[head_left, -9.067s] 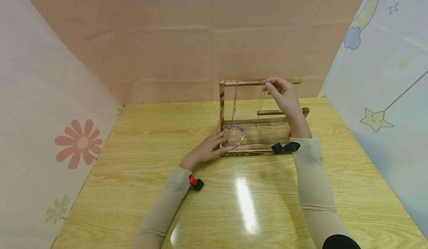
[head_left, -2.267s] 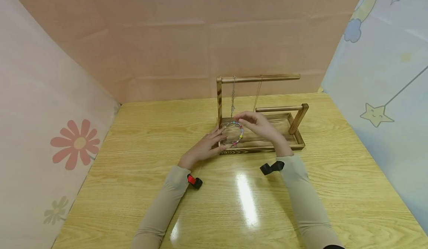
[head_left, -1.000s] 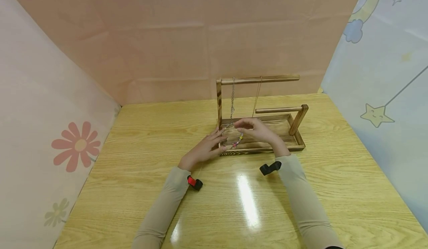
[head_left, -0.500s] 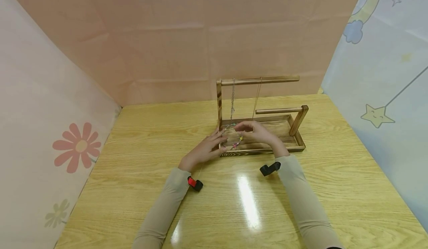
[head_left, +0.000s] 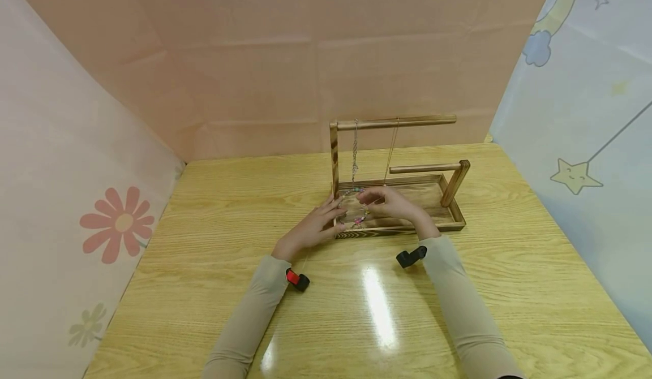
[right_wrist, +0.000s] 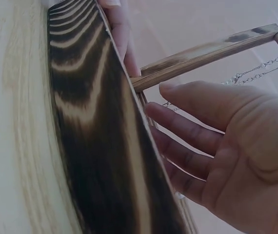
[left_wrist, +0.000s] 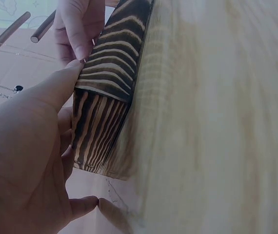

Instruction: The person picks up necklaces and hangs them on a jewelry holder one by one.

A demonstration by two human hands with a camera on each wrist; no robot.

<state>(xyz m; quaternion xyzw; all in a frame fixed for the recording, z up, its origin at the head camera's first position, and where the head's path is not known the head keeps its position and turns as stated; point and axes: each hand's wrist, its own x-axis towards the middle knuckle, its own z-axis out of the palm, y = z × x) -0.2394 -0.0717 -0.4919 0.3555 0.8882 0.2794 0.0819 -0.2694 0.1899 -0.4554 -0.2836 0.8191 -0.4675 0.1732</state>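
Note:
In the head view, a multicoloured beaded bracelet [head_left: 359, 220] lies in a loop at the left end of a wooden jewelry stand's tray [head_left: 402, 231]. My left hand [head_left: 311, 226] rests over that end, fingers spread and thumb by the front rim. In the left wrist view its thumb [left_wrist: 61, 85] touches the tray's striped corner. My right hand [head_left: 397, 205] reaches into the tray at the bracelet's right side and covers part of the beads. A gap shows between its thumb [right_wrist: 202, 97] and bent index finger in the right wrist view, with no beads visible there.
A silver chain [head_left: 355, 153] and a thin gold-coloured chain [head_left: 392, 150] hang from the stand's upper bar [head_left: 428, 121]. A shorter bar [head_left: 423, 168] juts left from the right post. Fabric backdrops enclose the wooden table [head_left: 229, 209].
My right hand has come from the upper bar, leaving the gold-coloured chain hanging there, down to the bracelet. In the last second the beads shift slightly under its fingers. My left hand stays put.

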